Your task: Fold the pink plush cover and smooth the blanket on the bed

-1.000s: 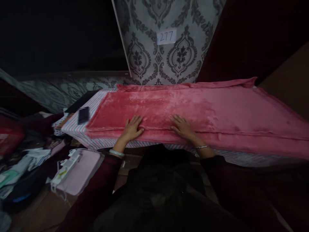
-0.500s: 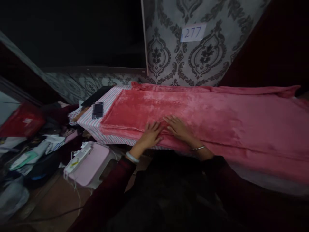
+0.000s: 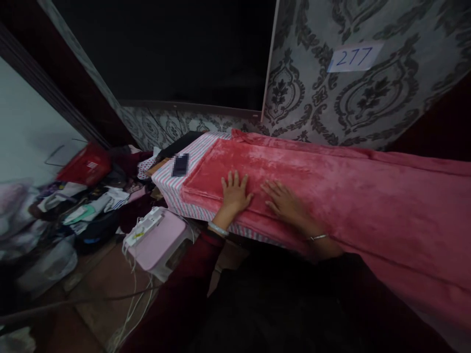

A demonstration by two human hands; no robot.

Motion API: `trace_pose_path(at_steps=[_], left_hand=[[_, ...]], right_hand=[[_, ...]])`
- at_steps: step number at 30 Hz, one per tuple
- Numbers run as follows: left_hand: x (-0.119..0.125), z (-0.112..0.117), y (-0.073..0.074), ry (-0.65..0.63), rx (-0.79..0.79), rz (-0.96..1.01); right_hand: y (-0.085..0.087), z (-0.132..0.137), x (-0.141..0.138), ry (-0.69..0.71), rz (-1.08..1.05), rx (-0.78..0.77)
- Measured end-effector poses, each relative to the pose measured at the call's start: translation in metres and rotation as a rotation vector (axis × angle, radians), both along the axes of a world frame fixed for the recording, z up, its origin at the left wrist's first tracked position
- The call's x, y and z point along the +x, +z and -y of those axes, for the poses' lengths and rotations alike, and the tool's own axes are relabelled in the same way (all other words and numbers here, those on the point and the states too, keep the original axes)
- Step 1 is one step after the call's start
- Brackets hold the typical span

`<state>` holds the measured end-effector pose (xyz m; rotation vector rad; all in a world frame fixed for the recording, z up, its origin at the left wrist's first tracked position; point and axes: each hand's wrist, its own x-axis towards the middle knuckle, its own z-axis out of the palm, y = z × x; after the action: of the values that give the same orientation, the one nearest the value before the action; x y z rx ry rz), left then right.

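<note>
A plush pinkish-red blanket (image 3: 349, 191) lies spread lengthwise over a striped cloth (image 3: 171, 184), with a rolled or folded strip along its back edge. My left hand (image 3: 235, 193) rests flat on the blanket near its left end, fingers spread. To its right, my right hand (image 3: 285, 201) lies palm down on the same fabric, fingers stretched out. Neither hand grips anything. Left of the blanket, on the striped cloth, sits a small dark pixelated item (image 3: 180, 165) whose kind I cannot make out.
Behind the surface, a large dark screen (image 3: 165, 54) and a paper marked 277 (image 3: 355, 56) are on the patterned wall. A pink stool (image 3: 160, 240) bearing a white power strip (image 3: 145, 225) stands at the left front. Clothes and a red bag (image 3: 86, 164) are piled farther left.
The view has swung left, so everything appears farther right. My left hand has moved away from my right hand, with its fingers now pointing forward and more spread.
</note>
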<state>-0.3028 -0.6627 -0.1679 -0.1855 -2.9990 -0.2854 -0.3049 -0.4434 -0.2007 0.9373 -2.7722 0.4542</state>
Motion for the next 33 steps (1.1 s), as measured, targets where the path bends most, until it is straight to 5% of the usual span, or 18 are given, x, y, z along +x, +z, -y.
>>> trace_pose_path(at_steps=[8, 15, 19, 27, 33], left_hand=[[0.024, 0.048, -0.033, 0.173, -0.017, -0.044], [0.008, 0.092, -0.012, 0.336, -0.002, -0.237], [0.002, 0.107, -0.006, 0.375, -0.054, -0.152], [0.030, 0.151, -0.012, 0.135, -0.036, -0.078], [0.025, 0.192, -0.012, -0.085, 0.087, -0.079]], right_hand=[[-0.035, -0.001, 0.014, 0.074, -0.039, 0.089], [-0.038, -0.001, 0.010, 0.077, -0.055, 0.090], [-0.039, -0.001, 0.011, 0.074, -0.064, 0.094], [-0.031, -0.003, 0.012, 0.096, -0.052, 0.059], [-0.035, -0.010, 0.015, 0.107, -0.016, -0.122]])
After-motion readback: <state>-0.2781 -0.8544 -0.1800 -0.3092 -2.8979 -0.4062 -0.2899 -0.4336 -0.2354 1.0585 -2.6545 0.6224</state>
